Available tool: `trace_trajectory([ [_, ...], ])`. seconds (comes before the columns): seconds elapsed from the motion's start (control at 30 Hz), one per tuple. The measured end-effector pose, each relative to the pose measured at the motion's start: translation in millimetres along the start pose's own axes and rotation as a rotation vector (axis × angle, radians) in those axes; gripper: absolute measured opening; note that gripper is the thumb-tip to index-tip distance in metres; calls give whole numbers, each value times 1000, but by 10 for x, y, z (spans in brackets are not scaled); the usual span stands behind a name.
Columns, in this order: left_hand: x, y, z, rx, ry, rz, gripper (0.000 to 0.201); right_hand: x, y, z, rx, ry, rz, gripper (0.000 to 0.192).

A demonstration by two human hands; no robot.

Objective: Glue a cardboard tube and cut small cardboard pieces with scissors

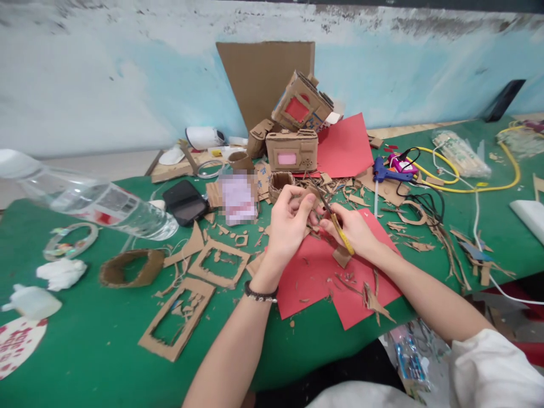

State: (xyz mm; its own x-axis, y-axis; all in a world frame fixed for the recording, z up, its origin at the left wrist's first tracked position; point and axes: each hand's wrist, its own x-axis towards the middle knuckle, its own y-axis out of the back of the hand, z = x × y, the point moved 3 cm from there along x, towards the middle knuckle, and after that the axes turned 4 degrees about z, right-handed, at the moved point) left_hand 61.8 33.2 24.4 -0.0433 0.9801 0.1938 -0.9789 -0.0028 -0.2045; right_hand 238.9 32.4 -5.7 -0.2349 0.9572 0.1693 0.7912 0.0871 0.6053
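Note:
My left hand (pixel 288 222) pinches a small brown cardboard piece (pixel 312 199) above the green table. My right hand (pixel 355 229) grips a yellow-handled cutter (pixel 340 229) whose blade reaches up to that piece. Both hands hover over red paper sheets (pixel 314 272) strewn with cardboard scraps. A small cardboard flap (pixel 341 256) hangs under my right hand. A dark bead bracelet sits on my left wrist.
Cardboard camera models (pixel 292 150) and a big cardboard sheet stand behind. A blue glue gun (pixel 389 173) with yellow cable lies right. A phone (pixel 185 201), cardboard frames (pixel 219 262), a cardboard ring (pixel 131 267), a tape roll and a plastic bottle (pixel 89 199) lie left.

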Motion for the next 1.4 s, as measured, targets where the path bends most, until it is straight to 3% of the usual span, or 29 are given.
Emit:
trace_trajectory([
  [0.13,-28,2,67,73,-48,-24,45,-12,-9,-9,62,17,-27,58],
  [0.33,-22,65,128,145,-65,-66,31,-24,-29,40,-16,20,11,61],
  [0.63,-2,114,218,234,-101,-115,20,-34,-35,25,76,25,-54,57],
  [0.87,12,133,200,266,-95,-106,27,-13,-54,70,85,-26,-65,64],
  [1.1,60,178,182,110,-73,-12,42,-12,-20,87,194,20,-61,56],
  [1.4,-12,17,111,51,-15,-65,45,-30,-48,-13,133,54,-49,57],
])
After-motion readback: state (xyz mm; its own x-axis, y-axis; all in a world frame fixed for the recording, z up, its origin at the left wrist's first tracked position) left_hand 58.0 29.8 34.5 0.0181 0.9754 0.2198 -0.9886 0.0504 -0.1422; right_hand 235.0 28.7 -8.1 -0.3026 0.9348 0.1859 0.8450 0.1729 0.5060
